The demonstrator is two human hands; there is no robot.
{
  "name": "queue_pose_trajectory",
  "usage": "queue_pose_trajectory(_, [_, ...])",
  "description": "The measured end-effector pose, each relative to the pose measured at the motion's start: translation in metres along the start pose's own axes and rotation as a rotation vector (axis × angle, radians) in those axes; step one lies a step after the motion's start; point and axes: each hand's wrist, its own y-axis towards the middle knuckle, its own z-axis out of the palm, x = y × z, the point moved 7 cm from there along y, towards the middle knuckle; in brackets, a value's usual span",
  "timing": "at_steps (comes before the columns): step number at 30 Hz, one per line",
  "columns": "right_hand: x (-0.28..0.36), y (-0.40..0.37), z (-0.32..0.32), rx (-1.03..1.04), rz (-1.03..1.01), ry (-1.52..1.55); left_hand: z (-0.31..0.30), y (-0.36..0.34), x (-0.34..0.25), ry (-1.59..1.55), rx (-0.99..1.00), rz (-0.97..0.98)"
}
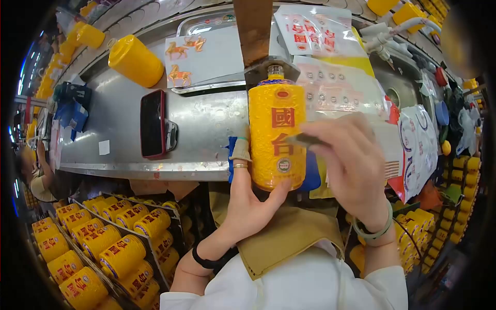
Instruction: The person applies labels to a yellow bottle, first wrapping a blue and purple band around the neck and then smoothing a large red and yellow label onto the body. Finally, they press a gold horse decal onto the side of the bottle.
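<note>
A yellow textured bottle (264,116) with large red characters, a small round emblem and a clear neck lies along the bench edge, its neck in a metal holder (289,67). My left hand (249,199) is closed around its lower end, thumb on the base and fingers along the left side, with wraps on one finger. In my right hand (354,160), slightly blurred, a dark thin flat tool (306,139) is pinched. Its tip is over the red lower character; whether it touches cannot be seen.
Sticker sheets (330,88) overlap right of the bottle. A phone (153,124), another yellow bottle (135,61) and a metal tray (206,85) with gold horse figures on a white sheet lie left. Racks of yellow bottles (121,253) stand below. A person (41,178) is at far left.
</note>
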Motion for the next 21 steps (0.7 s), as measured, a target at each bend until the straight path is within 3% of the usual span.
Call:
queue_pose_trajectory(3, [-0.021,-0.017,-0.009,-0.118,0.184,0.170,0.000,0.000,-0.001,-0.055,-0.004,-0.036])
queue_pose_trajectory(11, [-0.044,-0.078,0.014,-0.168,0.574,0.459,0.003,0.001,0.000,-0.070,-0.075,-0.097])
queue_pose_trajectory(21, [-0.025,-0.105,0.037,-0.157,0.655,0.683,-0.001,0.003,0.002,-0.096,-0.090,-0.086])
